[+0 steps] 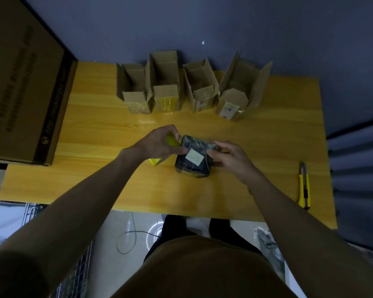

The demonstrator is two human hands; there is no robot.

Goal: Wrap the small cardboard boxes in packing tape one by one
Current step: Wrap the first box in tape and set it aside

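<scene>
- While the wooden table (267,130) is taking up most of the view, I'm using the dark box in the middle of it as my landmark for everything else.
- Way off to the box's left, a big carton (24,87) is sitting half on the table edge, well clear of the work.
- Behind the box, four open cardboard boxes (194,84) are standing in a row by the wall with flaps up, probably waiting their turn. Nothing's blocking the reach to them.
- That dark box (194,157) is lying near the front middle, already looking shiny with film and showing a pale label on top.
- Right hand (230,160) is pressing against the box's right side, fingers curled and clamped on it, I'd guess to stop it sliding while tape goes on.
- Left hand (162,140) is touching the box's left top corner, fingers closed around a yellow tape roll (172,140), seemingly pulling a strip across.
- Far right of the box, a yellow utility knife (304,186) is lying near the table edge, out of the way but reachable for the cut.
</scene>
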